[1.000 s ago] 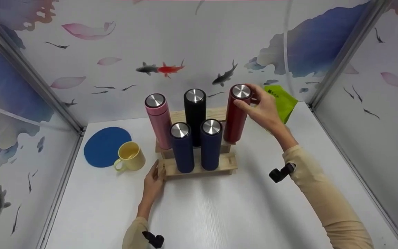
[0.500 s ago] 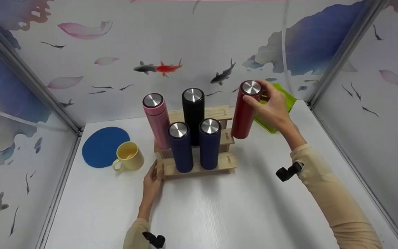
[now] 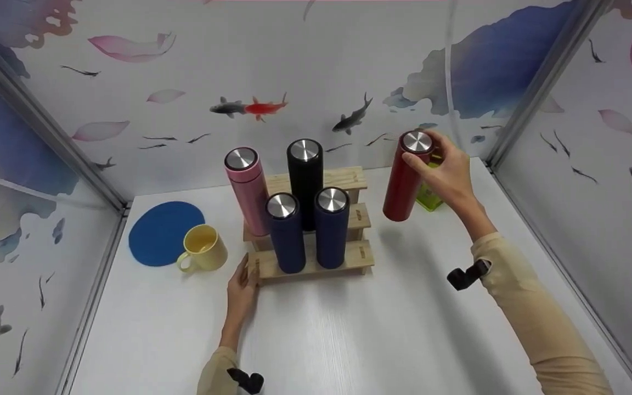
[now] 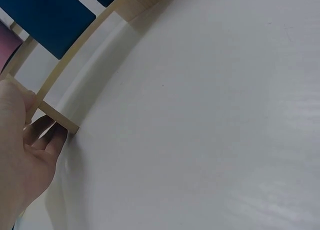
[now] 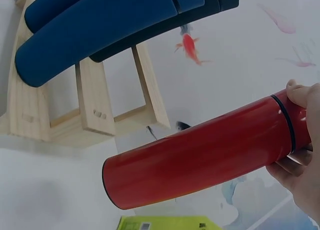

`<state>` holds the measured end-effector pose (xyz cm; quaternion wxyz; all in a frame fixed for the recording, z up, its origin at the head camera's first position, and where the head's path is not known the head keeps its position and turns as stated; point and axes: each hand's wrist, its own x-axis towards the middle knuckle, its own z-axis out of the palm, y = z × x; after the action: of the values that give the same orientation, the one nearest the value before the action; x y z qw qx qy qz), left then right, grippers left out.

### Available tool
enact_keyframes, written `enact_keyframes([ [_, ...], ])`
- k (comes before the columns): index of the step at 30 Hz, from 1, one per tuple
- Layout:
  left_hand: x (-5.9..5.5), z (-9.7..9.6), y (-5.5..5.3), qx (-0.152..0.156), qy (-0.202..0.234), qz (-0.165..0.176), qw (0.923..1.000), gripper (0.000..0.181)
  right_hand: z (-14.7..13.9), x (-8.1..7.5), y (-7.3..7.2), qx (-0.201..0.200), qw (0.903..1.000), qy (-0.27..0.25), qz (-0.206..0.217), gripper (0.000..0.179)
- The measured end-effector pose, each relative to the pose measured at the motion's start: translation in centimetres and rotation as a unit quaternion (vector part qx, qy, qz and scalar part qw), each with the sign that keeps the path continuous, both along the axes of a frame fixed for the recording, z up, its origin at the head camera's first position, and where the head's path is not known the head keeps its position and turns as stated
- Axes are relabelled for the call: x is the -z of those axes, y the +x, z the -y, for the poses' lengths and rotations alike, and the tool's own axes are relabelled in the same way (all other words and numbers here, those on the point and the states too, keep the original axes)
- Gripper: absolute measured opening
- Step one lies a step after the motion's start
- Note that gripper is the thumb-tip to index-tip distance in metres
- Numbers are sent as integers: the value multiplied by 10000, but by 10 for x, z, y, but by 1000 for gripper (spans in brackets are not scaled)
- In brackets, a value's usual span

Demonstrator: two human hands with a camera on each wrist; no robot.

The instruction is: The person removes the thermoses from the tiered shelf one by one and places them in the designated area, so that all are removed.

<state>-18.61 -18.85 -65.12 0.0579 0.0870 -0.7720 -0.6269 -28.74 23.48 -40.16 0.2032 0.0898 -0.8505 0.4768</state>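
Observation:
My right hand (image 3: 447, 170) grips a red thermos flask (image 3: 402, 186) by its silver-topped lid end, to the right of a stepped wooden rack (image 3: 360, 253). In the right wrist view the red flask (image 5: 200, 152) shows whole, thumb and fingers round its lid. At the rack's front left corner, my left hand (image 3: 243, 291) holds the end of the lowest step; in the left wrist view its thumb and fingers close round the wood (image 4: 59, 117). Two blue flasks (image 3: 288, 241) stand on the front step. Behind them stand a pink flask (image 3: 250, 200) and a black flask (image 3: 306, 181).
Left of the rack, a yellow mug (image 3: 206, 249) stands beside a blue round mat (image 3: 162, 233). A bright green packet (image 3: 430, 198) lies behind the red flask, partly hidden by it. Patterned walls (image 3: 316, 60) enclose the white table (image 3: 316, 334) at the back and sides.
My right hand has lifted the red flask off the rack's right end and carried it rightward, baring that end of the steps. The left hand keeps its hold on the rack.

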Motion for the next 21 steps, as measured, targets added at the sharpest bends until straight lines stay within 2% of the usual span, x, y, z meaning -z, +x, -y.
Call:
enact_keyframes([
  [9, -1, -2, 1, 4, -10, -24, 10000, 56, -19, 15, 2, 280, 9994, 12, 181, 62],
  [11, -6, -3, 2, 8, -15, -45, 10000, 56, -23, 19, 2, 356, 9992, 32, 196, 62],
  [16, -30, -5, 10, 87, 2, -65, 9999, 53, -33, 30, 1, 494, 9985, 30, 229, 63],
  [19, -21, -4, 8, 90, -88, -86, 9999, 54, -39, 35, 2, 615, 9978, 25, 241, 65],
  [21, -21, -3, 8, 99, -116, -129, 9998, 54, -44, 38, 3, 721, 9970, 36, 263, 66],
])
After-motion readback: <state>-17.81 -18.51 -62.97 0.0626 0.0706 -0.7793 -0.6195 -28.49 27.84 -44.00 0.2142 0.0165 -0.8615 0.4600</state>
